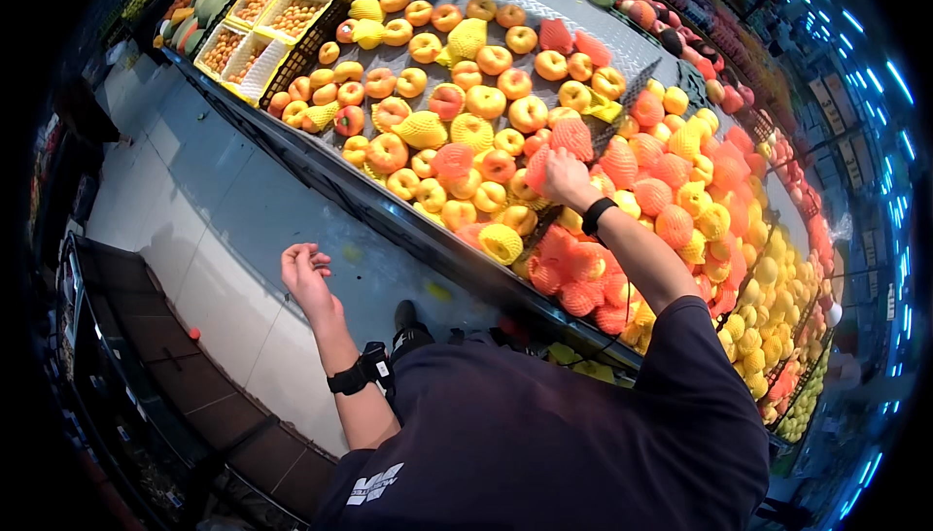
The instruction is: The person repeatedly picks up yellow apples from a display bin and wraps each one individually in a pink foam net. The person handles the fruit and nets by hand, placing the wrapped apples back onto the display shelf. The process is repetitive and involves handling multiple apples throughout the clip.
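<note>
A metal-edged fruit stand is spread with flat yellow-orange peaches [485, 102], some bare and some in foam net sleeves. My right hand [567, 177] reaches onto them, its fingers at a pink foam net sleeve [537, 169]; whether it grips the sleeve is hard to see. Just above the fingers lies another pink foam net [572, 139]. My left hand [307, 272] hangs over the floor, away from the stand, fingers loosely curled and apart, holding nothing. Black straps circle both wrists. Yellow foam nets [420, 129] lie among the peaches near the front edge.
Yellow trays of small orange fruit [294, 14] stand at the stand's far left end. A black mesh divider [628, 105] separates the peaches from a heap of sleeved fruit [673, 226] on the right. Behind me runs a dark shelf unit [182, 378]. A red round thing [194, 333] lies beside it.
</note>
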